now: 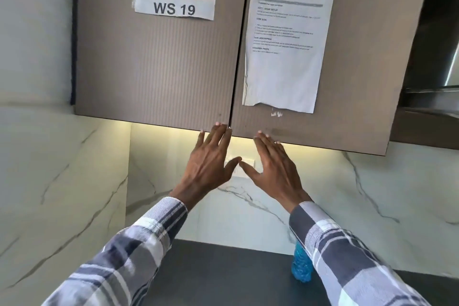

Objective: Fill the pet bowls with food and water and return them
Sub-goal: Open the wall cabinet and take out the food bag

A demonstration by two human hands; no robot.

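No pet bowls show anywhere I can see, and no food either, so I judge the job barely begun: nothing filled, nothing returned. The only likely water source in sight is a blue bottle (301, 266) standing on the dark countertop (223, 273), half hidden behind my right sleeve. My left hand (211, 159) is raised with its fingers straight and spread, tips at the bottom edge of the left cupboard door (154, 64) beside the seam; my right hand (273, 166) is the same, flat and holding nothing, tips at the lower edge of the right cupboard door (352, 57). Both doors are closed. I guess the supplies sit behind them. A "WS 19" label (174, 6) and a printed sheet (285, 57) are taped on the doors; a marble wall (248, 206) glows under a strip light, steel hood (442, 87) at right
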